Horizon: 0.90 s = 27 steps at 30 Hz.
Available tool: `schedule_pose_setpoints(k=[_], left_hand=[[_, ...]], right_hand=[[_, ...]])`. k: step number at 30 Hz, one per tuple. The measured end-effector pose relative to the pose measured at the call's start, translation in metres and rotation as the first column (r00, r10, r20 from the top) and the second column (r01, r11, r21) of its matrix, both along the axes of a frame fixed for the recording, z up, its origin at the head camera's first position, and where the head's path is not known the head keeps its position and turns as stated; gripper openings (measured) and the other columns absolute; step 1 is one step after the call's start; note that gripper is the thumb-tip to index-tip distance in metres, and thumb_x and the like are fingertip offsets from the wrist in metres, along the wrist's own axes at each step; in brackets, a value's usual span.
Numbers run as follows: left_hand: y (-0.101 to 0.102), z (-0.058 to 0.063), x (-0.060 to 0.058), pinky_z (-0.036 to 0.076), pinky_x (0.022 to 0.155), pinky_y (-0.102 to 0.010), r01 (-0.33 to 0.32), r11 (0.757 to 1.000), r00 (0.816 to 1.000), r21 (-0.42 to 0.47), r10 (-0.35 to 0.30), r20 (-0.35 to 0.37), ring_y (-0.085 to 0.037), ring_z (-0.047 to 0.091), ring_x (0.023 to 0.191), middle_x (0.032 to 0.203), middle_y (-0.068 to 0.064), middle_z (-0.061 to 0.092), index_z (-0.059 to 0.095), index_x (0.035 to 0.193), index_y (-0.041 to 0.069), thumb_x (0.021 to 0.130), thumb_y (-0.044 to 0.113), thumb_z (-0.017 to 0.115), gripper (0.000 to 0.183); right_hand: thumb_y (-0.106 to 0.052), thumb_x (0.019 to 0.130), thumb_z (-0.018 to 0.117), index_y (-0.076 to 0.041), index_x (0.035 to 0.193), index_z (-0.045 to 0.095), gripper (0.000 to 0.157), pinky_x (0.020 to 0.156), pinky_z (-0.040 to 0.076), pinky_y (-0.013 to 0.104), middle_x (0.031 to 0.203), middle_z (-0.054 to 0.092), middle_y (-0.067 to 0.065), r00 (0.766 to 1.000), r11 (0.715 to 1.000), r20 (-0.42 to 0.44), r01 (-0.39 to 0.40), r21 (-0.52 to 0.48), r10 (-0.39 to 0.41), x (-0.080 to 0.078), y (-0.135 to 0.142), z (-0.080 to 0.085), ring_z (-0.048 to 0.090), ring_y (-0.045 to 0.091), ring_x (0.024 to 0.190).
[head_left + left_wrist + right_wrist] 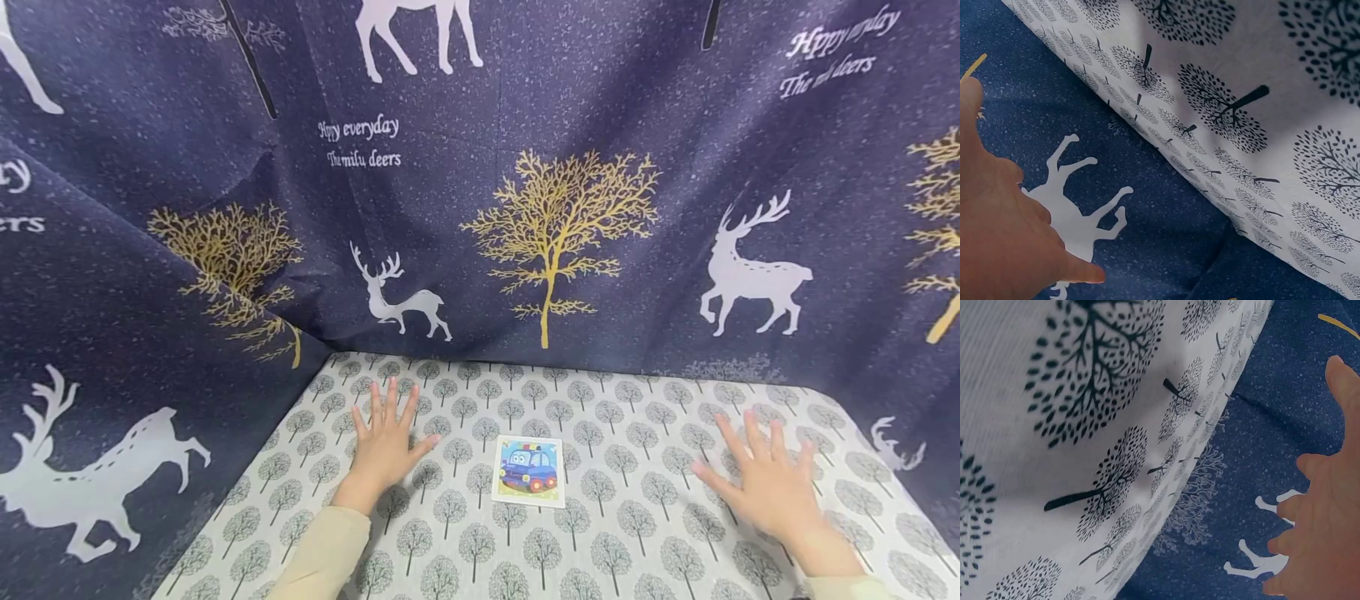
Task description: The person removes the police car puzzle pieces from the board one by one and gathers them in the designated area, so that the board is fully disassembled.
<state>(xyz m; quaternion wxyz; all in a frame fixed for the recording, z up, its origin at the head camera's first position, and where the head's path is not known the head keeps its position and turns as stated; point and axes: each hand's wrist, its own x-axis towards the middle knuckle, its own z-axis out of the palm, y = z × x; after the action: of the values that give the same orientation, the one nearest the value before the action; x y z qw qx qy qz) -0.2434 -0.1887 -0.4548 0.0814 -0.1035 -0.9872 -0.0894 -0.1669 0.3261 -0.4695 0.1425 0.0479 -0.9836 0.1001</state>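
Note:
A square picture puzzle (528,472) of a blue cartoon car with a white border lies flat on the table, between the two hands. My left hand (386,450) is to its left with fingers spread and nothing held; the left wrist view also shows this hand (1010,219) at its left edge. On the other side, farther from the picture, my right hand (772,483) has its fingers spread too and holds nothing. That hand (1319,506) appears along the right edge of the right wrist view. Whether either palm touches the cloth cannot be told.
A white cloth (465,542) printed with grey trees covers the table. Behind it and at the sides hangs a dark blue curtain (480,275) with white deer, yellow trees and lettering. The table's far edge meets this curtain.

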Motion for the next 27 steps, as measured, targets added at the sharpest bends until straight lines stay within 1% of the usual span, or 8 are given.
schedule_pose_setpoints(k=[2,4,6,9,13,16,22,27], left_hand=[[0.001,0.001,0.0,-0.017,0.104,-0.068,0.001,1.0,1.0,0.001,-0.001,0.006,-0.041,-0.027,0.139,0.158,-0.017,-0.014,0.007,0.156,0.019,0.09,0.064,0.048,0.09],[0.003,0.003,0.001,-0.015,0.105,-0.069,0.001,1.0,1.0,0.001,-0.001,0.003,-0.041,-0.026,0.139,0.158,-0.018,-0.013,0.009,0.156,0.018,0.089,0.066,0.046,0.091],[0.004,0.004,0.001,-0.014,0.105,-0.07,0.004,1.0,1.0,-0.004,-0.004,-0.004,-0.042,-0.025,0.14,0.158,-0.019,-0.012,0.01,0.156,0.016,0.089,0.068,0.045,0.092],[0.006,0.005,0.001,-0.014,0.106,-0.068,-0.004,1.0,1.0,-0.022,0.005,0.007,-0.041,-0.025,0.139,0.158,-0.018,-0.014,0.007,0.156,0.017,0.089,0.069,0.042,0.092],[0.009,0.004,0.001,-0.017,0.106,-0.066,-0.001,1.0,1.0,-0.011,0.001,0.013,-0.04,-0.026,0.139,0.158,-0.018,-0.015,0.008,0.156,0.016,0.09,0.065,0.048,0.091],[0.01,0.004,0.001,-0.016,0.106,-0.066,0.013,1.0,1.0,0.003,-0.012,-0.01,-0.041,-0.022,0.141,0.158,-0.019,-0.011,0.013,0.156,0.014,0.09,0.062,0.051,0.09],[0.013,0.003,0.002,-0.014,0.108,-0.066,0.021,0.999,0.999,-0.03,-0.022,-0.023,-0.041,-0.021,0.141,0.159,-0.018,-0.01,0.011,0.156,0.017,0.09,0.069,0.042,0.09],[0.016,0.005,0.004,-0.014,0.109,-0.063,0.032,0.999,0.999,-0.037,-0.033,-0.022,-0.041,-0.02,0.141,0.159,-0.017,-0.008,0.009,0.156,0.018,0.089,0.071,0.039,0.09]], right_hand=[[-0.061,0.089,0.053,-0.02,0.156,0.004,0.093,0.098,-0.026,0.068,0.155,0.006,0.03,1.0,1.0,-0.012,-0.003,0.007,0.003,-0.001,-0.001,0.0,-0.004,0.06,0.135],[-0.061,0.089,0.053,-0.019,0.156,0.005,0.093,0.098,-0.026,0.067,0.155,0.006,0.031,1.0,1.0,-0.016,-0.007,0.011,0.007,-0.002,-0.003,0.001,-0.003,0.062,0.134],[-0.061,0.089,0.053,-0.019,0.156,0.005,0.093,0.098,-0.028,0.066,0.155,0.006,0.03,1.0,1.0,-0.014,-0.013,0.009,0.013,-0.003,-0.004,0.001,-0.002,0.062,0.134],[-0.06,0.089,0.054,-0.019,0.156,0.007,0.092,0.098,-0.03,0.063,0.155,0.005,0.03,1.0,1.0,-0.014,-0.021,-0.007,0.021,-0.003,-0.007,0.003,-0.005,0.06,0.135],[-0.06,0.09,0.053,-0.021,0.156,0.005,0.091,0.098,-0.032,0.059,0.156,0.003,0.029,1.0,0.999,-0.001,-0.025,-0.023,0.024,-0.004,-0.012,0.006,-0.01,0.056,0.137],[-0.06,0.09,0.052,-0.021,0.156,0.003,0.09,0.098,-0.031,0.059,0.156,0.001,0.027,1.0,0.999,0.009,-0.024,-0.025,0.024,-0.004,-0.016,0.008,-0.011,0.056,0.137],[-0.058,0.091,0.053,-0.018,0.156,0.004,0.091,0.099,-0.027,0.064,0.156,0.002,0.029,0.999,0.999,-0.002,-0.034,-0.032,0.034,-0.006,-0.023,0.011,-0.009,0.058,0.136],[-0.058,0.091,0.052,-0.016,0.156,0.007,0.09,0.099,-0.028,0.062,0.155,0.003,0.031,0.999,0.997,0.005,-0.05,-0.051,0.05,-0.008,-0.03,0.013,-0.006,0.059,0.136]])
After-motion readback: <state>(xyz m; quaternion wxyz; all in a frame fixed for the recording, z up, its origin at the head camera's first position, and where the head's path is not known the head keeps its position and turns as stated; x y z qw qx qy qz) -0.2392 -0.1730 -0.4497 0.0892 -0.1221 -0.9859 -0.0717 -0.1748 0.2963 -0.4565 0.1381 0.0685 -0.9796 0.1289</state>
